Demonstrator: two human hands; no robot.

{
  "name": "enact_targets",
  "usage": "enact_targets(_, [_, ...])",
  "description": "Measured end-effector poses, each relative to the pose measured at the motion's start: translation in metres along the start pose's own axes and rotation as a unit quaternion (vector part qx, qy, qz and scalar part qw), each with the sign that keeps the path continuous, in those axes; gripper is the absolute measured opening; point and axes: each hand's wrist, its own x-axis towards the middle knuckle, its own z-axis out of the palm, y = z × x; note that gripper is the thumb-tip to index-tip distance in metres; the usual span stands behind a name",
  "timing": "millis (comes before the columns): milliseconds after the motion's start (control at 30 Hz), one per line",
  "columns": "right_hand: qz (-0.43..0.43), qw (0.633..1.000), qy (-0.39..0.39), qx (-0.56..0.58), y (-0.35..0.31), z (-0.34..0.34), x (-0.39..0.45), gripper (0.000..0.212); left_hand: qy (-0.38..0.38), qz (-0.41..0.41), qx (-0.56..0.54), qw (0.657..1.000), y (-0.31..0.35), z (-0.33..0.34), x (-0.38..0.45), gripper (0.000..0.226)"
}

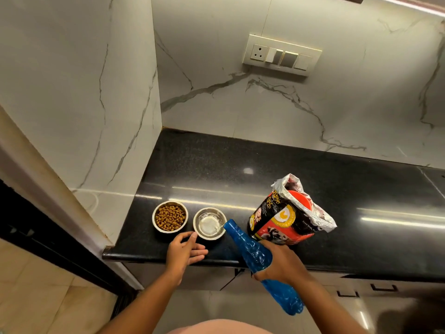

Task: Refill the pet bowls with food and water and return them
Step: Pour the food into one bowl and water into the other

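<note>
Right hand: the right hand (283, 262) grips a tilted blue bottle (255, 255), mouth at the water bowl (209, 222) rim.
Left hand: the left hand (184, 249), fingers loosely spread, touches that bowl's near rim.
Bowls: the kibble bowl (170, 216) stands just beside, near the counter (313, 174) front edge and left corner.
Room: bare counter behind and to the right of the open food bag (289, 218).
Hard to see: the water stream is faint; the bottle's base is blurred.
</note>
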Motion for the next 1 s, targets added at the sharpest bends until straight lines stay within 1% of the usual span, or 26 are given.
enact_targets(67, [-0.006, 0.999, 0.008, 0.035, 0.008, 0.002, -0.007, 0.094, 0.038, -0.013, -0.007, 0.999, -0.007, 0.001, -0.005, 0.026])
enact_targets(133, [-0.02, 0.997, 0.004, 0.072, 0.014, 0.006, -0.018, 0.092, 0.057, -0.017, -0.004, 0.998, -0.019, 0.0, -0.014, 0.029])
enact_targets(233, [-0.021, 0.991, 0.013, 0.135, 0.025, 0.011, -0.035, 0.085, 0.016, -0.002, 0.049, 0.999, -0.026, 0.013, -0.027, 0.023])
enact_targets(333, [-0.015, 0.984, 0.035, 0.176, 0.025, 0.005, -0.048, 0.082, -0.055, 0.037, 0.139, 0.988, -0.026, 0.038, -0.034, 0.014])
enact_targets(433, [0.005, 0.973, 0.063, 0.223, 0.034, -0.002, -0.064, 0.088, -0.13, 0.087, 0.234, 0.96, -0.022, 0.074, -0.04, 0.009])
enact_targets(533, [0.033, 0.95, 0.138, 0.277, 0.053, -0.007, -0.085, 0.094, -0.212, 0.13, 0.3, 0.921, -0.024, 0.111, -0.05, 0.01])
enact_targets(633, [0.049, 0.93, 0.217, 0.293, 0.067, -0.023, -0.103, 0.083, -0.258, 0.132, 0.325, 0.9, -0.027, 0.145, -0.054, 0.012])
enact_targets(733, [0.052, 0.91, 0.269, 0.311, 0.086, -0.045, -0.115, 0.071, -0.303, 0.125, 0.332, 0.884, -0.032, 0.186, -0.062, 0.017])
enact_targets(900, [0.052, 0.886, 0.321, 0.332, 0.123, -0.079, -0.12, 0.07, -0.346, 0.104, 0.329, 0.873, -0.039, 0.248, -0.077, 0.035])
enact_targets(1000, [0.051, 0.882, 0.331, 0.332, 0.148, -0.096, -0.113, 0.071, -0.356, 0.103, 0.329, 0.869, -0.041, 0.279, -0.084, 0.042])
